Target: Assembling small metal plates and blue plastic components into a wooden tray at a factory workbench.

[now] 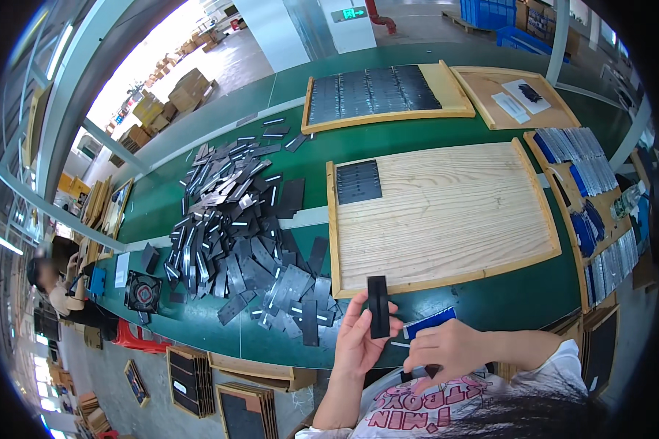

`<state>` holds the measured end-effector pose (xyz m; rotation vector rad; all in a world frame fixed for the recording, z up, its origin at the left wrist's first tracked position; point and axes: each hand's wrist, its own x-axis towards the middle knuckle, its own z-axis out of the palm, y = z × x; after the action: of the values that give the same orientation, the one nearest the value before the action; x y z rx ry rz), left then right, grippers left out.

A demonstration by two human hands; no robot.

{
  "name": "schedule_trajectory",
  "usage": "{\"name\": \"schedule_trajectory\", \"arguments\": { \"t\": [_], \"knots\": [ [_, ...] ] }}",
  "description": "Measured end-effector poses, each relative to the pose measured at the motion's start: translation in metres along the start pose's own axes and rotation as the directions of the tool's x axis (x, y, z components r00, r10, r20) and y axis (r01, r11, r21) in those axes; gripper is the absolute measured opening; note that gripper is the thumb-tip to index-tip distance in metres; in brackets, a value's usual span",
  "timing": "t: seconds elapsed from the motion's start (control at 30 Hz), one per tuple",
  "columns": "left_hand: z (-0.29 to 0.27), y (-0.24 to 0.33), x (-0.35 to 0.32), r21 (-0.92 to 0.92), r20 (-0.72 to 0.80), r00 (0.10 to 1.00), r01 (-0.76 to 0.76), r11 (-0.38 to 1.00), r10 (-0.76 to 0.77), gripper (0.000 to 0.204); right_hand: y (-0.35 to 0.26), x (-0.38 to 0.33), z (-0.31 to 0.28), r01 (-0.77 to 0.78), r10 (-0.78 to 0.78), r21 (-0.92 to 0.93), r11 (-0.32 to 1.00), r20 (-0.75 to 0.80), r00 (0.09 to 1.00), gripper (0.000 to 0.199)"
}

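Holding a black rectangular plate (378,320) upright between thumb and fingers, the left hand (357,340) stood just off the near rim of a wooden tray (447,219). The right hand (447,347) was curled beside it; whether it grasped the dark piece (433,370) under its fingertips could not be told. Sound handling, by judgement, called for a light hold on the plate's long edges, leaving its face clear for the right hand. Close by lay a blue strip (429,322), a likely snag for the right fingers. Beyond, the tray bore a block of black plates (359,183) in its far left corner. A loose heap of plates (231,219) crowded its left side; a filled tray (373,114) stood behind, and a black fan (143,292) far left.
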<state>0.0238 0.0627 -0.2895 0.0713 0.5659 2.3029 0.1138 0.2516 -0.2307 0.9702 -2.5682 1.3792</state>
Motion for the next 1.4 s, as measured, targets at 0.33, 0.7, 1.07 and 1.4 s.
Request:
{"name": "schedule_trajectory", "arguments": {
  "t": [0.33,0.7,1.07,1.4],
  "knots": [
    [0.012,-0.002,-0.006,0.030,0.165,0.932,0.322,0.946,-0.323,0.040,0.027,-0.022,-0.010,-0.443,0.650,0.612,0.655,-0.157,0.744,0.009],
    [0.017,-0.016,0.000,0.456,0.099,0.962,-0.271,0.848,0.254,0.050,0.032,-0.032,-0.013,-0.458,0.676,0.640,0.617,-0.132,0.725,0.014],
    [0.008,-0.010,0.010,0.468,0.021,0.942,-0.306,0.829,0.335,0.044,0.044,-0.042,-0.002,-0.307,0.229,-0.329,0.893,-0.255,0.939,0.038],
    [0.002,-0.011,0.011,0.474,-0.017,0.938,-0.298,0.828,0.347,0.045,0.041,-0.045,-0.004,-0.255,0.150,-0.308,0.916,-0.327,0.933,0.038]
  ]
}}
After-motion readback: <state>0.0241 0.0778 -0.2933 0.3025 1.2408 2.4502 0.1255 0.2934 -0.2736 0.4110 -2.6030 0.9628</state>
